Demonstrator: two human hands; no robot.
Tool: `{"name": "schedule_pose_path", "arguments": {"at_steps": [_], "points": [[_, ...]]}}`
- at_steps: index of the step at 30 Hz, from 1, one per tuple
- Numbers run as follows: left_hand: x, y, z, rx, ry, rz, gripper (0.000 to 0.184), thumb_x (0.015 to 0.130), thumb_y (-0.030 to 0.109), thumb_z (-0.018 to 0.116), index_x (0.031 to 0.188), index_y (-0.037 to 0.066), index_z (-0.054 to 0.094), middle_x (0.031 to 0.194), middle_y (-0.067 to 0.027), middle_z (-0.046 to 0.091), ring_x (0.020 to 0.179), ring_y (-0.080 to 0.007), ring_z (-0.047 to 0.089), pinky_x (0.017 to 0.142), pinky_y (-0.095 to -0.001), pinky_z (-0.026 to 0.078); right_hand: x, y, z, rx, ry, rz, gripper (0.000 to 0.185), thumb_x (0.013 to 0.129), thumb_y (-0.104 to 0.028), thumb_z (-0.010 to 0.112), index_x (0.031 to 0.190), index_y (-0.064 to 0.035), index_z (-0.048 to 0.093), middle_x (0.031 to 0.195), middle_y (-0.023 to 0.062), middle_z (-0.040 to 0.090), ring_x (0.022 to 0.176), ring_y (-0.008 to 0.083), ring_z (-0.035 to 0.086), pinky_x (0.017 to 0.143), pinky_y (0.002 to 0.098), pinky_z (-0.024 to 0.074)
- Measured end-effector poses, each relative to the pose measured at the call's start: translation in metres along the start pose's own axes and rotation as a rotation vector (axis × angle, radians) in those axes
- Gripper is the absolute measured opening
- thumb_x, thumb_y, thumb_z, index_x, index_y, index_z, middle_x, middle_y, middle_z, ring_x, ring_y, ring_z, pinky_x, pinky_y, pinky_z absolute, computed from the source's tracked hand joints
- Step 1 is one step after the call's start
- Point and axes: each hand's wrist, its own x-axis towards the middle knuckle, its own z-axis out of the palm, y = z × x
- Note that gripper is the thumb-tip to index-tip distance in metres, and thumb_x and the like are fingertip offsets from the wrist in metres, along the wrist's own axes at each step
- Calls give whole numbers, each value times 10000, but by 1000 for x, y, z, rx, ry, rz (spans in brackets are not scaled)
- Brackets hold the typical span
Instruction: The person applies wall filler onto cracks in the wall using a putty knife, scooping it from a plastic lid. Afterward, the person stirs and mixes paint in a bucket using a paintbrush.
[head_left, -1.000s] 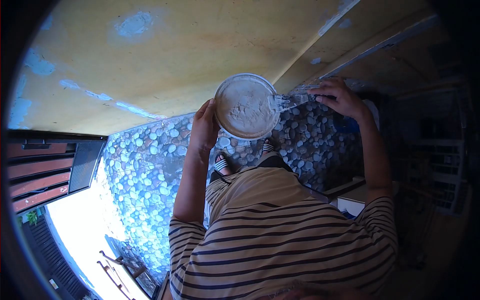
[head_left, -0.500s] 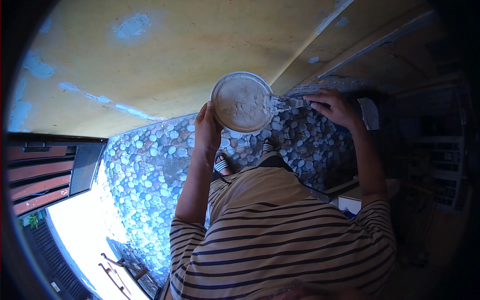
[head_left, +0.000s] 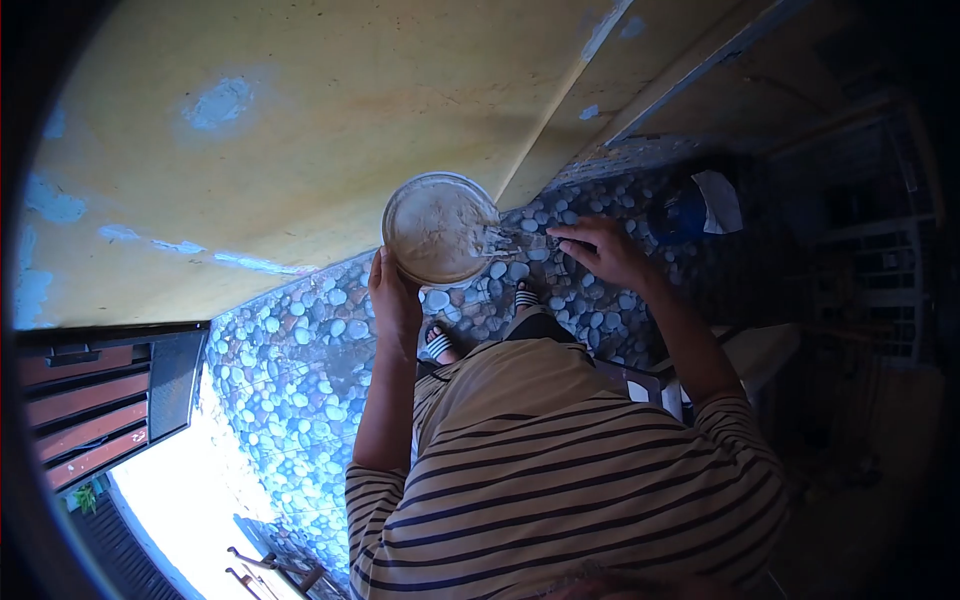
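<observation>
My left hand (head_left: 394, 300) grips the near left edge of a round, shallow tub (head_left: 446, 281), which is tilted so that its inside faces me. Pale, lumpy putty (head_left: 430, 225) covers the inside. In my right hand (head_left: 608, 252) is a putty knife (head_left: 525, 241), its fingers closed round the handle end. The putty-smeared blade end lies at the tub's right rim; whether it presses into the putty I cannot tell. The handle is mostly hidden in shadow.
A yellowish wall (head_left: 330, 120) with pale filler patches (head_left: 218, 103) rises ahead. Below is a pebble-patterned floor (head_left: 310, 370). A blue container (head_left: 680, 215) with a white sheet stands right, and a slatted reddish piece (head_left: 95, 400) left. A wooden frame (head_left: 260, 570) is lower left.
The whole view has shifted, so wall patches, tub and hands appear lower and farther left. Both hands keep their holds, and the knife stays at the tub's right rim.
</observation>
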Motion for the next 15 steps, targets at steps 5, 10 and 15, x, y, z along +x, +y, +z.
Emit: {"name": "schedule_pose_path", "arguments": {"at_steps": [5, 10, 15], "points": [[0, -7, -3, 72, -15, 38, 322, 1068, 262, 452, 1198, -11, 562, 1077, -95, 658, 955, -173, 668, 799, -305, 572, -4, -22, 15, 8, -11, 85, 300, 925, -122, 673, 1223, -102, 693, 866, 111, 624, 816, 270, 602, 749, 381, 476], [2, -6, -3, 218, -3, 42, 311, 1065, 257, 457, 1190, -7, 564, 1072, -90, 657, 954, -162, 663, 799, -296, 566, -4, -36, 9, -72, 75, 78, 288, 916, -108, 671, 1202, -89, 697, 850, 114, 621, 799, 286, 602, 749, 391, 480], [1, -10, -4, 115, -15, 53, 309, 1067, 263, 455, 1179, -2, 568, 1067, -86, 660, 960, -159, 662, 804, -301, 568, -8, -34, -3, -115, 76, 59, 264, 898, -137, 686, 1157, -105, 723, 827, 97, 632, 764, 289, 616, 745, 413, 483]]}}
